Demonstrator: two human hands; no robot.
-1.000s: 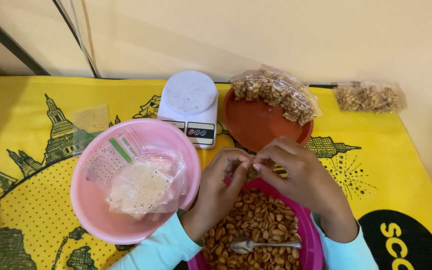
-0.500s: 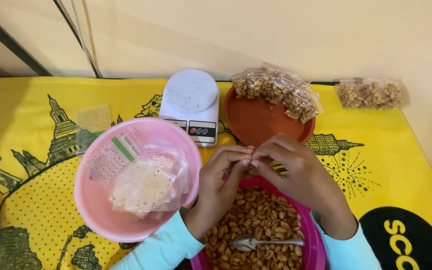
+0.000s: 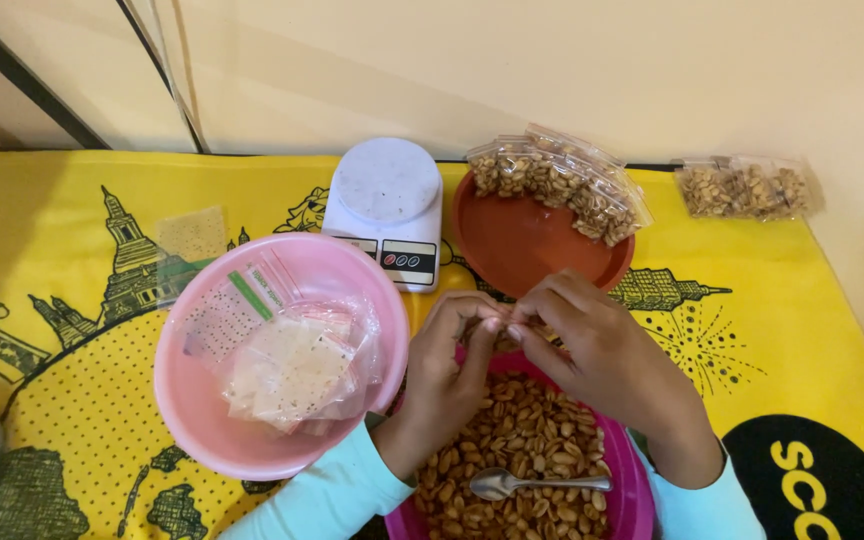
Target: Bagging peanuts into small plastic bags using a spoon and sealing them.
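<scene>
Meeting fingertip-to-fingertip, hands hover over peanut bowl.

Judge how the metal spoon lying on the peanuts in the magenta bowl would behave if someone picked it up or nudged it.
The spoon looks like thin metal, so probably stiff and light. It rests on loose peanuts, not a flat base, so a nudge would likely tilt it or sink it among them. Its smooth, shiny handle may be a little slippery.

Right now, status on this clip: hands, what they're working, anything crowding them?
Left hand and right hand pinched together on a small clear bag, above the magenta bowl of peanuts. Spoon lies in the peanuts. Pink bowl close at left.
</scene>
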